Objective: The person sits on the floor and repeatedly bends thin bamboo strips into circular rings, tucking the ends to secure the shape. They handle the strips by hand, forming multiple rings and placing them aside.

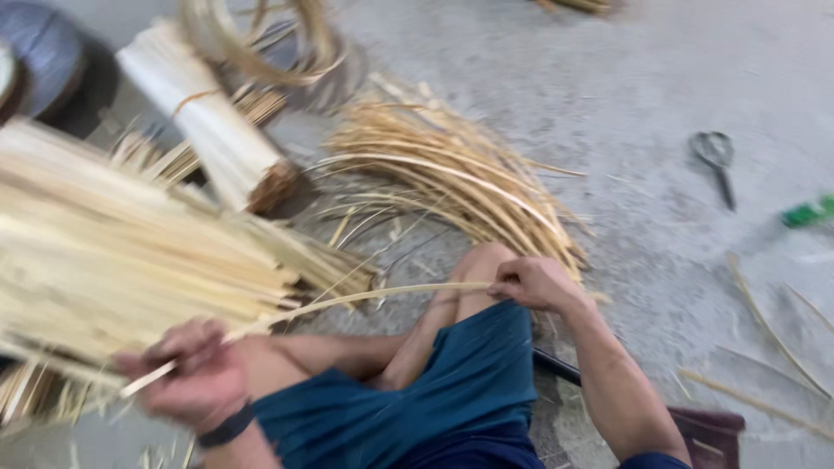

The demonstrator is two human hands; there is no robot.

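A long thin bamboo strip runs across my lap, bowed slightly upward. My left hand pinches its near end at the lower left, close to a thick stack of pale bamboo strips. My right hand grips the strip's other end just above my bent knee. I sit on the floor in blue shorts. A dark band is on my left wrist.
A curved heap of bamboo strips lies on the grey concrete floor ahead. A tied white bundle leans at upper left. Scissors and a green object lie at right, loose strips near them.
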